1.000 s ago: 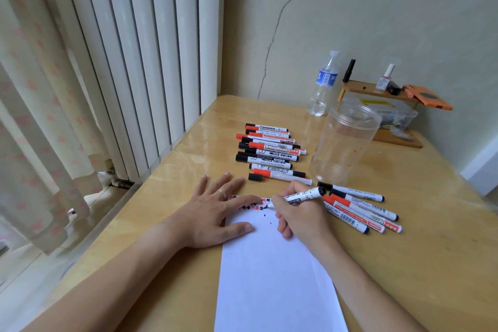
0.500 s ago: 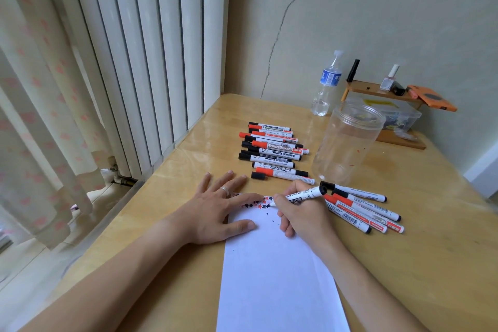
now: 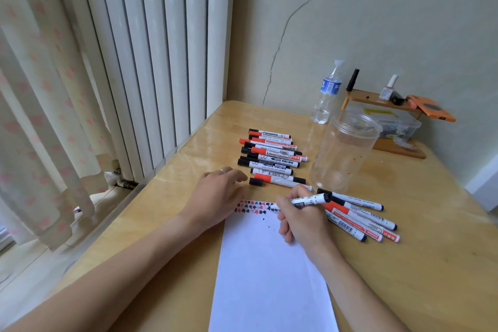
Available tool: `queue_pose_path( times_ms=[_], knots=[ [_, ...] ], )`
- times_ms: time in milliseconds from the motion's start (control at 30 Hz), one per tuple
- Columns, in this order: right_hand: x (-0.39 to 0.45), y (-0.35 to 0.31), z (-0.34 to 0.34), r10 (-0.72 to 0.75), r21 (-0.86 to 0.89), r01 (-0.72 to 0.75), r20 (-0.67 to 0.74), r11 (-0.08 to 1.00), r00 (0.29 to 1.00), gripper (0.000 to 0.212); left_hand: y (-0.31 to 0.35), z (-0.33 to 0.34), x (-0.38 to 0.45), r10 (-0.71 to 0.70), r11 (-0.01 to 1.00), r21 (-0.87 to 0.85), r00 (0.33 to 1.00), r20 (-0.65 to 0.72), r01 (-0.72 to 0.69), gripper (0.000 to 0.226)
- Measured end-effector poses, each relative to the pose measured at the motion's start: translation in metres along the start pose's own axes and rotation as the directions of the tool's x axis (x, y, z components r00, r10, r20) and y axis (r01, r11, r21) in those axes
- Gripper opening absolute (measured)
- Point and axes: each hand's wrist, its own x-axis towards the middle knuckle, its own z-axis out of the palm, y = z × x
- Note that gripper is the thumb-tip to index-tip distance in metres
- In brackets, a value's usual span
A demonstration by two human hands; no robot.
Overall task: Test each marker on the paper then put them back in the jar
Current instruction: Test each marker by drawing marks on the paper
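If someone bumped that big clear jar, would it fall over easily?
Probably. The jar stands tall, looks like thin clear plastic and appears empty, so it is likely light and tippy. Once down, its round wall would likely roll across the glossy table.

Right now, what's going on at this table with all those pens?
A person is testing markers. The right hand grips a white marker with a black end, tip at a white sheet of paper whose top edge carries red and black marks. The left hand hovers off the paper, near a loose black cap. Capped red and black markers lie in a row beyond it. The clear plastic jar looks empty.
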Motion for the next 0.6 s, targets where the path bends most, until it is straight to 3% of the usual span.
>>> queue_pose_path(
  times_ms=[400,600],
  knots=[
    [0.002,0.001,-0.006,-0.111,0.081,0.105,0.075,0.991,0.991,0.012,0.017,0.017,0.040,-0.041,0.992,0.123,0.998,0.037,0.037,0.015],
    [0.002,0.000,-0.007,-0.155,0.138,0.139,0.109,0.981,0.982,0.007,0.008,0.013,0.011,0.039,0.998,-0.046,0.999,-0.019,-0.040,0.017]
  ],
)
